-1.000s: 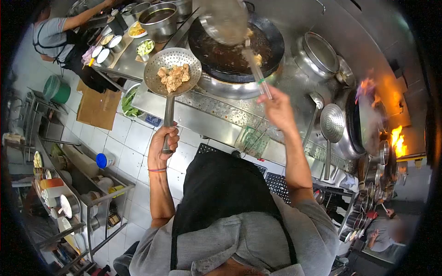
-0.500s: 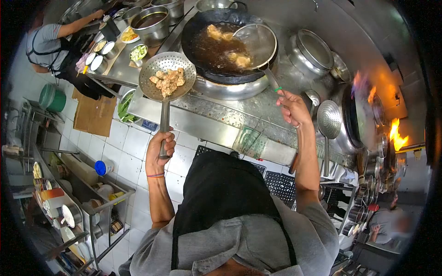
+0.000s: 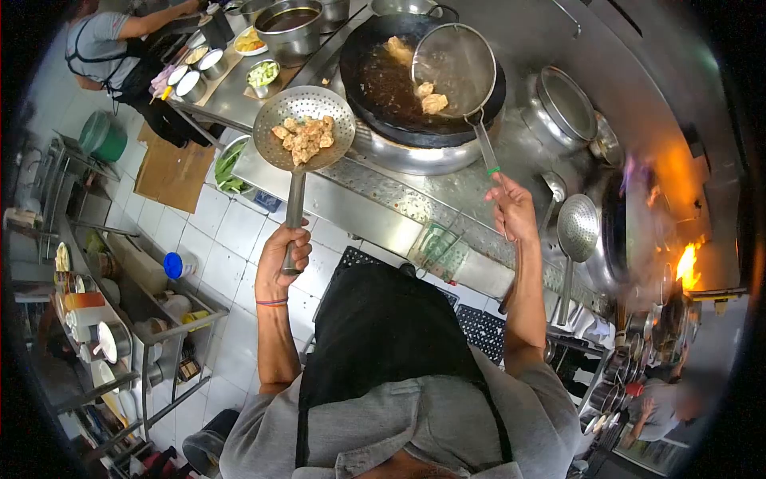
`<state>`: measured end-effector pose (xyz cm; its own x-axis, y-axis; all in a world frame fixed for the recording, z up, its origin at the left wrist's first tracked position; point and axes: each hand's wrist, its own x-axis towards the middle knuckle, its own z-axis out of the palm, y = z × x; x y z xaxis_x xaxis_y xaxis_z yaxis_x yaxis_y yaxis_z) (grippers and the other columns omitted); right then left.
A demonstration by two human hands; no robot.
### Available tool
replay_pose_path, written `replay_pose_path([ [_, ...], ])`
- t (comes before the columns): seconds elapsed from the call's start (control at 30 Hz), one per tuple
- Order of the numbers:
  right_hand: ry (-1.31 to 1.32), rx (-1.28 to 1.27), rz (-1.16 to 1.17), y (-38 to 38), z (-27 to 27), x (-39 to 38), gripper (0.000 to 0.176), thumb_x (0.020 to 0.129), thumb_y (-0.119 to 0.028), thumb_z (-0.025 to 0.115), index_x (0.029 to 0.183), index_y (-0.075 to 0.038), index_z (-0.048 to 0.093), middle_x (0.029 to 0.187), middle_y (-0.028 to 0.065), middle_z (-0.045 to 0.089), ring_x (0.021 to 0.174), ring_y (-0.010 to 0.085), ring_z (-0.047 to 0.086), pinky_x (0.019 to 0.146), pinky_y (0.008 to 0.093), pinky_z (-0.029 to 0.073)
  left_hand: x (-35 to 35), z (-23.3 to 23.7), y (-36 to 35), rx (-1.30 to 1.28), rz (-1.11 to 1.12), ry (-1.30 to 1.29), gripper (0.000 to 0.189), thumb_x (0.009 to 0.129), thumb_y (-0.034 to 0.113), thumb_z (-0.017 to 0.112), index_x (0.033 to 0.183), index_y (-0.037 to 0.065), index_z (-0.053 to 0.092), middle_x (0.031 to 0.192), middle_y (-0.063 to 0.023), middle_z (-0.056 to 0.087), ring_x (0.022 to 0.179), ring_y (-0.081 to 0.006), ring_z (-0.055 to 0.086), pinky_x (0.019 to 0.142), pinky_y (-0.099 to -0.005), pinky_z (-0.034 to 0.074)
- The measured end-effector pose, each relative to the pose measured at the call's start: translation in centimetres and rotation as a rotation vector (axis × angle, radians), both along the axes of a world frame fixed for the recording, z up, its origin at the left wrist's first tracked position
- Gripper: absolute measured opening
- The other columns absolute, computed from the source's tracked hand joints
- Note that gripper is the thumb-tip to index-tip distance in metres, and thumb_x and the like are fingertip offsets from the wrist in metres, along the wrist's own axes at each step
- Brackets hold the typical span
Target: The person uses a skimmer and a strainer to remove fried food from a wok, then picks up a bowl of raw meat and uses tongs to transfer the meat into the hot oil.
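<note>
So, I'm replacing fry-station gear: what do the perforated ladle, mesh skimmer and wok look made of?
The perforated ladle, in the left hand: probably stainless steel, silvery sheet with punched holes. The mesh skimmer, in the right hand: seemingly steel wire, see-through weave on a bright rim. The wok: likely carbon steel or iron, dull black throughout.

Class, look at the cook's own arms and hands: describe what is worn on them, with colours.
Short grey sleeves end above the elbows. The left hand and right hand wear no gloves. A thin pink and purple band circles the left wrist.
</note>
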<state>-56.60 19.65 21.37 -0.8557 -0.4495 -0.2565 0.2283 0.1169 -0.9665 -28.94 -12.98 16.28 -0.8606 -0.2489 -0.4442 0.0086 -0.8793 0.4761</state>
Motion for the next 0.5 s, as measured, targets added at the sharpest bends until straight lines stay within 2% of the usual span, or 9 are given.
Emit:
replay_pose_path([
  [0.03,0.060,0.071,-0.003,0.0,0.0,-0.2,0.037,0.091,-0.001,0.049,0.128,0.000,0.047,0.081,0.0060,0.060,0.035,0.0051,0.036,0.027,0.0223,0.028,0.1,0.0,0.1,-0.001,0.004,-0.002,0.023,0.085,0.005,0.052,0.107,-0.001,0.050,0.066,-0.0009,0.044,0.044,-0.0064,0.041,0.032,-0.0196,0.038],
  [0.17,0.132,0.094,-0.008,0.6,-0.7,-1.3,0.037,0.092,-0.002,0.048,0.129,-0.001,0.048,0.083,0.0074,0.062,0.033,0.0053,0.035,0.028,0.0243,0.029,0.4,0.1,0.2,0.014,0.022,-0.006,0.024,0.084,0.004,0.054,0.106,-0.001,0.049,0.066,-0.0020,0.044,0.043,-0.0075,0.042,0.032,-0.0208,0.038],
  [0.23,0.344,0.274,-0.043,0.5,-0.7,-1.0,0.036,0.092,-0.004,0.050,0.129,-0.003,0.051,0.080,0.0013,0.061,0.042,0.0025,0.038,0.035,0.0209,0.031,0.5,0.1,0.3,0.014,0.031,-0.012,0.024,0.083,0.004,0.055,0.105,0.000,0.049,0.066,-0.0028,0.044,0.043,-0.0084,0.042,0.032,-0.0218,0.037],
  [0.27,0.343,0.274,-0.043,0.5,-1.0,-1.1,0.036,0.092,-0.004,0.050,0.129,-0.003,0.051,0.080,0.0013,0.061,0.042,0.0025,0.038,0.035,0.0209,0.031,0.5,0.1,0.3,0.002,0.029,-0.018,0.024,0.083,0.004,0.054,0.105,0.000,0.048,0.066,-0.0028,0.044,0.043,-0.0084,0.042,0.032,-0.0216,0.037],
  [0.33,0.589,0.336,-0.081,0.3,-1.7,-1.4,0.037,0.092,-0.002,0.050,0.129,-0.002,0.051,0.079,0.0000,0.060,0.046,0.0019,0.040,0.039,0.0207,0.031,0.6,0.1,0.3,-0.011,0.024,-0.025,0.024,0.083,0.004,0.054,0.106,0.000,0.048,0.066,-0.0029,0.044,0.043,-0.0084,0.042,0.032,-0.0215,0.036],
  [0.37,0.586,0.336,-0.086,0.1,-1.2,-1.4,0.037,0.092,-0.002,0.050,0.129,-0.002,0.051,0.079,0.0000,0.060,0.046,0.0019,0.040,0.039,0.0207,0.031,0.6,0.0,0.3,-0.005,0.031,-0.024,0.024,0.083,0.004,0.053,0.106,0.000,0.048,0.066,-0.0028,0.044,0.043,-0.0083,0.041,0.032,-0.0213,0.036],
  [0.43,0.542,0.416,-0.104,-0.4,0.4,-1.6,0.037,0.089,-0.001,0.050,0.126,0.002,0.053,0.081,0.0053,0.066,0.075,0.0105,0.059,0.072,0.0220,0.044,0.5,0.0,0.2,-0.003,0.031,-0.022,0.023,0.083,0.004,0.053,0.106,0.000,0.048,0.066,-0.0027,0.044,0.043,-0.0083,0.041,0.032,-0.0212,0.036],
  [0.47,0.542,0.414,-0.111,-0.4,-0.2,-2.3,0.037,0.089,-0.001,0.050,0.126,0.002,0.053,0.081,0.0053,0.066,0.075,0.0105,0.059,0.072,0.0220,0.044,0.5,0.2,0.2,-0.014,0.030,-0.030,0.023,0.083,0.004,0.052,0.106,0.000,0.048,0.065,-0.0026,0.043,0.043,-0.0082,0.041,0.032,-0.0213,0.036],
  [0.5,0.589,0.392,-0.100,-0.4,-1.3,-3.2,0.038,0.089,-0.001,0.050,0.127,0.002,0.052,0.081,0.0066,0.065,0.070,0.0103,0.058,0.064,0.0224,0.044,0.4,0.2,0.2,-0.024,0.031,-0.036,0.022,0.083,0.003,0.052,0.105,0.000,0.048,0.065,-0.0025,0.043,0.043,-0.0082,0.041,0.032,-0.0214,0.037],
])
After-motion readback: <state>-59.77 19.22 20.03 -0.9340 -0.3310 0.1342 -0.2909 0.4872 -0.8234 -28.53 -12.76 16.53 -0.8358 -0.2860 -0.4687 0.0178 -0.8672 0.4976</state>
